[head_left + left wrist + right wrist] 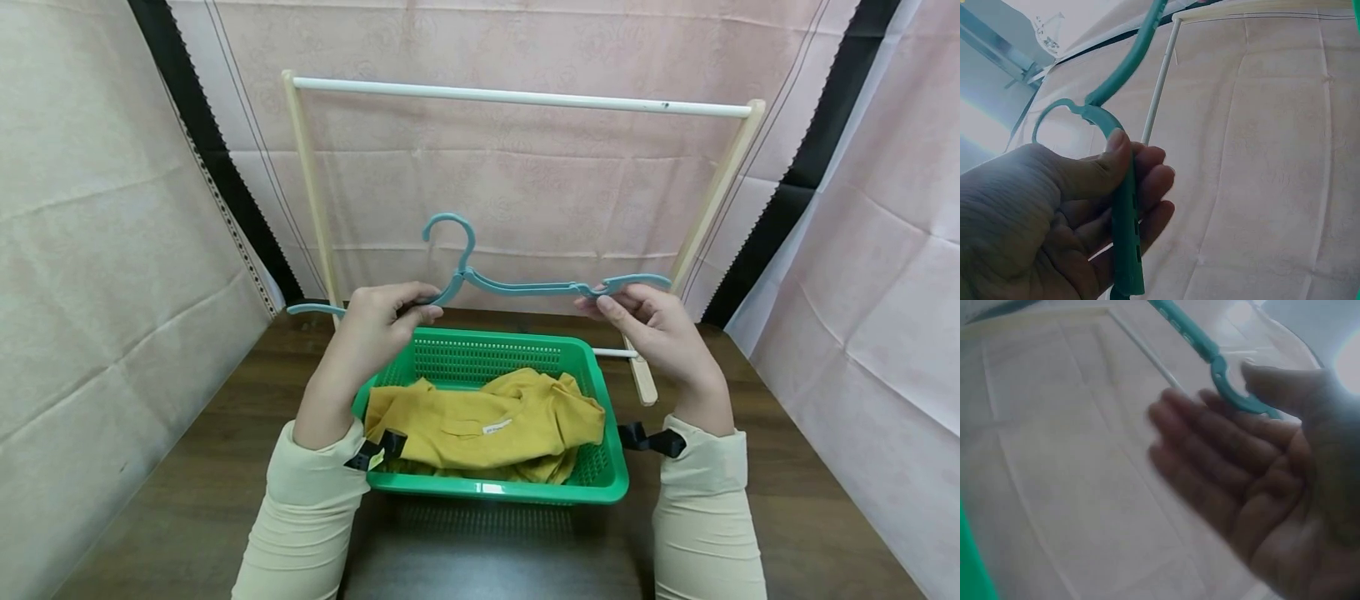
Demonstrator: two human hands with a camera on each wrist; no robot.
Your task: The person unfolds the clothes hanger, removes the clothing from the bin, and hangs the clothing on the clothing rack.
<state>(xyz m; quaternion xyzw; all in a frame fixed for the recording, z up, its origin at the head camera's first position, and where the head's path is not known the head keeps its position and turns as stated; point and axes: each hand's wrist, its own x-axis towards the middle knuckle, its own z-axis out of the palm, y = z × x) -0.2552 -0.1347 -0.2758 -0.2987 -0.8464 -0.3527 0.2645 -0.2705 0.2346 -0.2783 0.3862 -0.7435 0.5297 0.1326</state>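
A light-blue plastic clothes hanger (517, 288) is held up above the basket, its hook pointing up. My left hand (386, 321) pinches the hanger's left arm just below the hook; in the left wrist view, thumb and fingers close around that arm (1126, 231). At the other end, my right hand (656, 329) is beside the hanger's right tip. In the right wrist view its slightly blurred fingers (1210, 450) are loosely extended, with the curved hanger end (1229, 387) between thumb and fingers and the thumb apart from them. Below lies a folded mustard-yellow garment (465, 425) with a small white label.
The garment sits in a green plastic basket (495, 490) on a dark wooden table (180, 492). Behind it stands a rack with a white horizontal rail (517, 97) and pale side posts (720, 183). Light fabric walls (120, 250) enclose the back and both sides.
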